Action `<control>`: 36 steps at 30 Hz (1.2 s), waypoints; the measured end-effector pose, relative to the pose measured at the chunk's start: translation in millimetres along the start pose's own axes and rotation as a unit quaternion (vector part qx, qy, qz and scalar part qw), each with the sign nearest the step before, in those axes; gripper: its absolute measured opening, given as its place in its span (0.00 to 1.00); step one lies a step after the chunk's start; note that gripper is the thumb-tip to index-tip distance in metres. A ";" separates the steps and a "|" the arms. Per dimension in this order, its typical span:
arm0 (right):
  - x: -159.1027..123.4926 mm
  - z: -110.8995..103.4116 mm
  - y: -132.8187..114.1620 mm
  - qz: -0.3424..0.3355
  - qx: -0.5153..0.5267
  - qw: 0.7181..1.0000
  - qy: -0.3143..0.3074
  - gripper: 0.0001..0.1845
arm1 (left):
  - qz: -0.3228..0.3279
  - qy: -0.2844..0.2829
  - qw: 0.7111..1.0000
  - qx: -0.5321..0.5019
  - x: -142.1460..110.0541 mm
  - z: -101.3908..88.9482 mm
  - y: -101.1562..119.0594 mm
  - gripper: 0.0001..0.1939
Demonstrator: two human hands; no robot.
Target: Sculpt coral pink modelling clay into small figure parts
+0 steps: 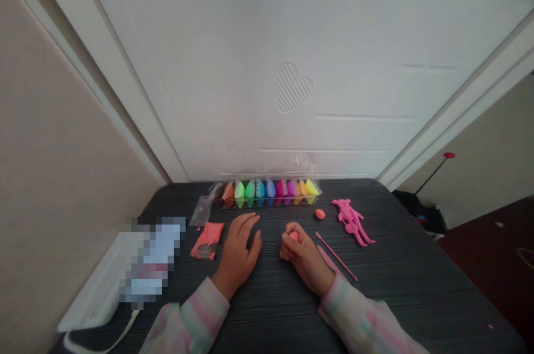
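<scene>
My right hand (306, 257) is closed round a small lump of coral modelling clay (294, 236), which shows between thumb and fingers. My left hand (241, 248) rests on the dark table with its fingers stretched out and nothing in it. Left of it lies an opened packet of coral clay (207, 240). Beyond my right hand sits a small coral clay ball (319, 214). Beside that hand lie a thin pink modelling stick (337, 257) and a flat pink modelling knife (329, 258), partly hidden by the wrist. Farther right is a pink figure-shaped piece (351, 220).
A clear plastic bag with several coloured clay packets (261, 193) lies along the table's back edge, against a white panel (250, 65). A scrap of clear wrapper (201, 210) is at its left end. A blurred-out phone (154, 259) with a cable (125, 332) lies at the left.
</scene>
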State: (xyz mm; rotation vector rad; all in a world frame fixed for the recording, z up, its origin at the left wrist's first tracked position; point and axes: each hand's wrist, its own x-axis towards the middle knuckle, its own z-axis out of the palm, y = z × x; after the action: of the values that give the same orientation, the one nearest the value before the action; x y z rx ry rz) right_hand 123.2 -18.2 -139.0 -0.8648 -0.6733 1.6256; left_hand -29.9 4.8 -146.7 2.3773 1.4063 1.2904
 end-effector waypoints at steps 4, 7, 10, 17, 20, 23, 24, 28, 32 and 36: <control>2.7 -0.5 4.4 0.021 -0.019 1.000 0.002 0.22 | 0.013 -0.018 0.999 -0.023 -1.6 0.4 3.4 0.14; 4.3 -3.5 7.3 0.033 -0.022 0.999 0.004 0.23 | 0.019 -0.017 0.999 -0.026 -1.5 1.0 2.9 0.13; 3.9 -5.4 6.9 0.032 -0.010 0.999 0.004 0.23 | 0.022 -0.020 0.999 -0.029 -1.4 0.4 3.1 0.13; -0.7 0.8 1.2 0.058 0.076 0.995 -0.014 0.19 | 0.081 -0.063 0.994 -0.037 -3.9 3.5 20.1 0.10; -2.5 5.0 2.2 0.090 0.135 0.986 -0.033 0.18 | 0.081 -0.108 0.990 -0.033 -5.0 8.0 25.9 0.13; -3.7 6.5 4.3 0.109 0.168 0.978 -0.059 0.19 | 0.069 -0.122 0.990 -0.029 -5.8 10.4 25.7 0.11; -4.1 6.2 5.0 0.112 0.172 0.977 -0.065 0.19 | 0.065 -0.125 0.989 -0.034 -5.9 10.4 25.0 0.09; -5.2 2.8 8.2 0.112 0.142 0.981 -0.062 0.18 | 0.060 -0.125 0.989 -0.058 -4.6 8.2 22.0 0.04; -4.6 -0.6 10.6 0.095 0.087 0.992 -0.017 0.16 | 0.063 -0.101 0.991 -0.055 -2.0 6.0 18.0 0.04; -2.4 -2.5 8.5 0.077 0.040 0.996 0.013 0.18 | 0.050 -0.102 0.992 -0.051 -1.7 5.0 13.4 0.04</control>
State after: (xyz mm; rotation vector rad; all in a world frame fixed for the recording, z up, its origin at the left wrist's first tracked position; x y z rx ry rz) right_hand 120.8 -22.5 -146.8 -0.8959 -0.5298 1.7629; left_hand -17.7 -2.5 -144.8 2.4574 1.1513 1.0742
